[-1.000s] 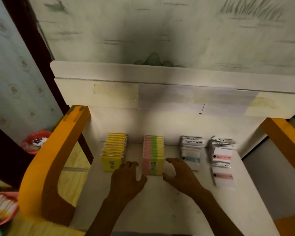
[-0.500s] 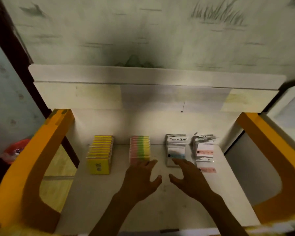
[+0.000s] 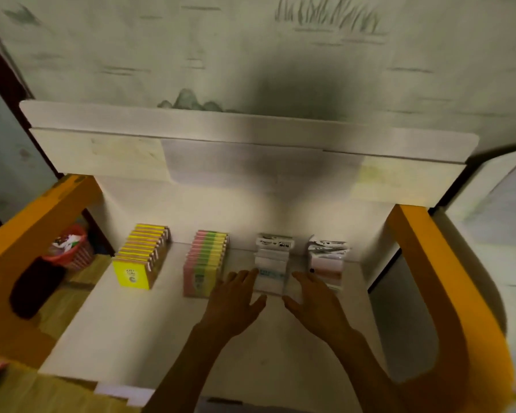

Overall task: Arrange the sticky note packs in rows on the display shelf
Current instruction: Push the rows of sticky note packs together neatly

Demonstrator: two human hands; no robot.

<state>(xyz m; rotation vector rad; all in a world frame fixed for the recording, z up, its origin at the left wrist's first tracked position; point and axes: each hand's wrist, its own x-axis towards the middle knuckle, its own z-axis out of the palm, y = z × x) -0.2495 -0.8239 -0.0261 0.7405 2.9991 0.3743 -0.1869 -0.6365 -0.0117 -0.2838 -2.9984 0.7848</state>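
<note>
Four rows of sticky note packs stand on the white shelf [image 3: 137,329]. From left: a yellow row [image 3: 142,256], a pink-green-yellow row [image 3: 206,260], a white row with blue labels [image 3: 273,263] and a white-and-pink row [image 3: 328,260]. My left hand [image 3: 236,302] lies flat with straight fingers at the left side of the blue-label row's front pack. My right hand [image 3: 313,299] is flat at that pack's right side, fingers straight. Neither hand curls round anything.
Orange side panels [image 3: 447,293] flank the shelf left and right. An upper white shelf board [image 3: 245,144] overhangs the back. A red basket [image 3: 72,248] sits on the floor beyond the left panel. Bare shelf surface lies in front of the rows.
Both hands moved right, from either side of the pink-green-yellow row to either side of the blue-label row. The pink row on the right looks more compact than a second ago.
</note>
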